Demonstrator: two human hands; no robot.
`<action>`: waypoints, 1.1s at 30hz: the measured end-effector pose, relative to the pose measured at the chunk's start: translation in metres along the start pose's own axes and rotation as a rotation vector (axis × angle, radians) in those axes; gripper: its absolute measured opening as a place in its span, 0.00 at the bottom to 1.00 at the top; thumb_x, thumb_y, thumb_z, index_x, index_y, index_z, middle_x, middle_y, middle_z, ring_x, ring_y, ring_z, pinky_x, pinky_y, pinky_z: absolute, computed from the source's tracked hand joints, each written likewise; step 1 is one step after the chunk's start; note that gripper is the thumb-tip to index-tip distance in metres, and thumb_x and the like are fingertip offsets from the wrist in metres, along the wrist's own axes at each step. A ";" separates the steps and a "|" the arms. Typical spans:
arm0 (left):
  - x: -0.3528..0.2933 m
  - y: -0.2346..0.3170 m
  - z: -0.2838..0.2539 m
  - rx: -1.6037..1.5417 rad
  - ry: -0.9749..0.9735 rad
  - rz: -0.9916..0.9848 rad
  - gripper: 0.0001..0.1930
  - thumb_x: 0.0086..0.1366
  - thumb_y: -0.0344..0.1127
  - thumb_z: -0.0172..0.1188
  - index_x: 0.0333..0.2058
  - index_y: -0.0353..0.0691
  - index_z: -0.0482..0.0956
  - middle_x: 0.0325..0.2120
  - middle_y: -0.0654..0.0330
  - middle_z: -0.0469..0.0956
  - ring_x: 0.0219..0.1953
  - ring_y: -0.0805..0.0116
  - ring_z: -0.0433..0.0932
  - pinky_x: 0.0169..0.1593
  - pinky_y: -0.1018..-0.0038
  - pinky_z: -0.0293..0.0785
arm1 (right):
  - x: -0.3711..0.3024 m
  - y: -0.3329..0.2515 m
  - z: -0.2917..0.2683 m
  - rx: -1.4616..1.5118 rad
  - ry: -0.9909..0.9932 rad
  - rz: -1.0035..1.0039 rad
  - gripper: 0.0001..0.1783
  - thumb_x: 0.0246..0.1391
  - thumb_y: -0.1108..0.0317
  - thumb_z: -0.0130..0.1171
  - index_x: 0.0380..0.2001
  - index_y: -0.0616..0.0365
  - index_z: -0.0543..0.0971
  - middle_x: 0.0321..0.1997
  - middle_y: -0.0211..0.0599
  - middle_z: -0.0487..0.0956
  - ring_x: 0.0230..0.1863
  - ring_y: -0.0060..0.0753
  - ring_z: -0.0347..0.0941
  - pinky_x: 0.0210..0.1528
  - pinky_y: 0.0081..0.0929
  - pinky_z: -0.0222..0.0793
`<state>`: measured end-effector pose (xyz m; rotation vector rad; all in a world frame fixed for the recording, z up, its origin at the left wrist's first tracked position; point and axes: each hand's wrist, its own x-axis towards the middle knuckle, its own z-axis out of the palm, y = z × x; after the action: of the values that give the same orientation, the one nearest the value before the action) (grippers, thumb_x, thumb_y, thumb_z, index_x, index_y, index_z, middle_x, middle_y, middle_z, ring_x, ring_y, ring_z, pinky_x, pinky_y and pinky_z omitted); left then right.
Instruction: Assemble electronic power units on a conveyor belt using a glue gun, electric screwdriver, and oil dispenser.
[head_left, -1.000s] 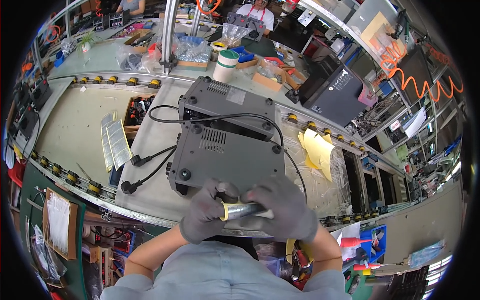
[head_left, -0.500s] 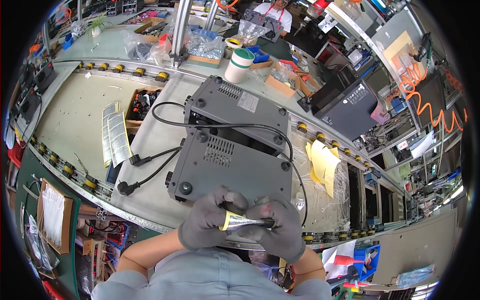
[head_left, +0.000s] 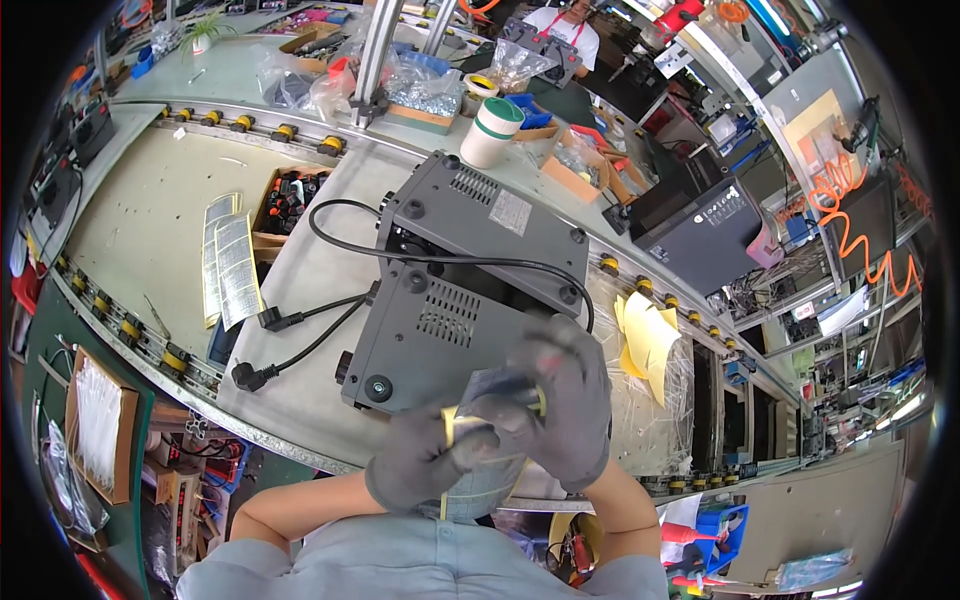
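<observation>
Both my hands wear grey gloves and are close together over the near edge of the lower grey metal unit (head_left: 430, 330). My left hand (head_left: 415, 465) is closed on a bent label sheet (head_left: 480, 492), silvery grey with yellow edges, thumb lying across it. My right hand (head_left: 570, 410) is closed at the sheet's upper right part; motion blurs its fingers. A second grey unit (head_left: 480, 225) lies just beyond the first, also with feet and vents facing up. A black power cord (head_left: 450, 261) runs across both, and two plugs (head_left: 255, 375) rest at their left.
More label sheets (head_left: 236, 265) lie on the left by a cardboard box (head_left: 270, 238) of small dark parts. Yellow backing paper (head_left: 648, 345) is at the right. Conveyor rollers (head_left: 175, 357) edge the work surface. A white tub with green lid (head_left: 492, 135) stands behind. Another person (head_left: 565, 35) works across.
The label sheet, earlier held edge-on between both hands, now hangs bent with its face showing. My right hand has risen and turned over the unit. The view has shifted slightly.
</observation>
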<state>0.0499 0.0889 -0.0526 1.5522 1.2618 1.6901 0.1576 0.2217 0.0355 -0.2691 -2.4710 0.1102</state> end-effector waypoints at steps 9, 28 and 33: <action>0.006 0.009 -0.013 0.010 0.279 -0.205 0.19 0.64 0.47 0.54 0.41 0.34 0.77 0.31 0.51 0.78 0.30 0.59 0.79 0.34 0.72 0.73 | 0.020 0.001 0.018 0.574 -0.358 0.484 0.12 0.59 0.64 0.50 0.38 0.63 0.73 0.29 0.35 0.76 0.29 0.25 0.70 0.35 0.23 0.66; -0.008 0.010 -0.039 0.482 0.230 -0.155 0.12 0.57 0.36 0.59 0.39 0.37 0.77 0.20 0.57 0.76 0.20 0.63 0.77 0.22 0.73 0.71 | 0.017 0.104 0.023 0.570 -0.784 0.671 0.11 0.51 0.65 0.60 0.30 0.63 0.77 0.24 0.28 0.73 0.29 0.16 0.67 0.33 0.19 0.64; -0.006 0.008 -0.037 0.503 0.260 -0.107 0.12 0.57 0.36 0.60 0.39 0.37 0.77 0.19 0.59 0.75 0.18 0.65 0.75 0.21 0.74 0.70 | 0.016 0.112 0.021 0.558 -0.804 0.536 0.12 0.50 0.65 0.62 0.34 0.63 0.78 0.25 0.29 0.74 0.30 0.17 0.67 0.34 0.19 0.64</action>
<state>0.0179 0.0698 -0.0450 1.5217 1.9879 1.6225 0.1511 0.3342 0.0117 -0.7409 -2.9053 1.3339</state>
